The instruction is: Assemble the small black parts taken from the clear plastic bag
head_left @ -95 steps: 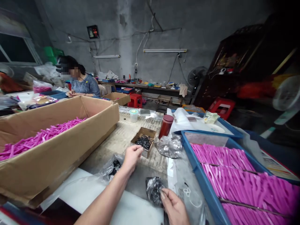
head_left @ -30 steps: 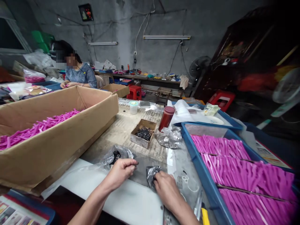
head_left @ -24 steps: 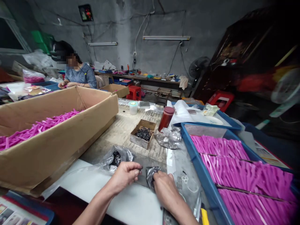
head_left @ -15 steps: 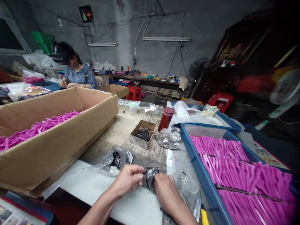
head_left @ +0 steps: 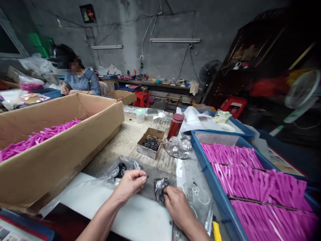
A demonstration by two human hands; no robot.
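My left hand (head_left: pixel 130 184) is closed in a pinch, with a tiny dark piece (head_left: pixel 147 176) showing at its fingertips; the piece's kind is too small to tell. My right hand (head_left: pixel 177 205) has its fingers closed at the side of a small clear plastic bag (head_left: pixel 159 187) with dark contents; some fingertips are hidden. Behind my left hand lies another open plastic bag (head_left: pixel 132 163) with black small parts (head_left: pixel 122 169) inside. Both hands are over the front edge of the table, near a white sheet (head_left: pixel 140 214).
A large cardboard box (head_left: pixel 75 140) of pink strips stands left, a blue tray (head_left: pixel 213 187) of pink strips right. Beyond my hands are a small box (head_left: pixel 146 152) of dark parts and a red-brown jar (head_left: pixel 175 127). A yellow-handled tool (head_left: pixel 216 230) lies right. A person (head_left: pixel 81 82) sits back left.
My left hand has moved left, away from the small bag, with the tiny dark piece in its pinch. My right hand stays at the bag. The view has shifted slightly.
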